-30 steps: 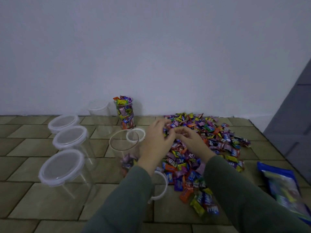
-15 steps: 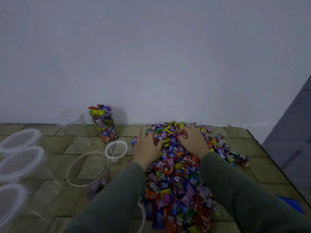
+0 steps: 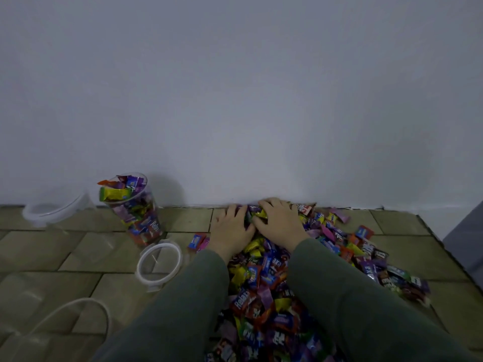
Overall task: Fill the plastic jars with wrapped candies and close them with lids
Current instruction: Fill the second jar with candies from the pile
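Observation:
A big heap of wrapped candies (image 3: 282, 280) in many colours covers the tiled floor from the wall toward me. My left hand (image 3: 231, 229) and my right hand (image 3: 279, 222) lie side by side on the heap's far end by the wall, fingers cupped over candies. A clear jar heaped with candies (image 3: 133, 207) stands lidless to the left. A white-rimmed lid (image 3: 159, 263) lies flat in front of that jar. An open clear jar (image 3: 75, 317) shows its rim at the bottom left.
Another clear jar (image 3: 56, 211) with a white rim stands by the wall at far left. A white wall (image 3: 235, 100) closes the back. A grey panel (image 3: 467, 244) edges the right side. Bare tiles (image 3: 78, 257) lie left of the heap.
Both hands have reached farther along the heap to the wall. My view has swung right and closer, so the lidded jars on the left have left the frame.

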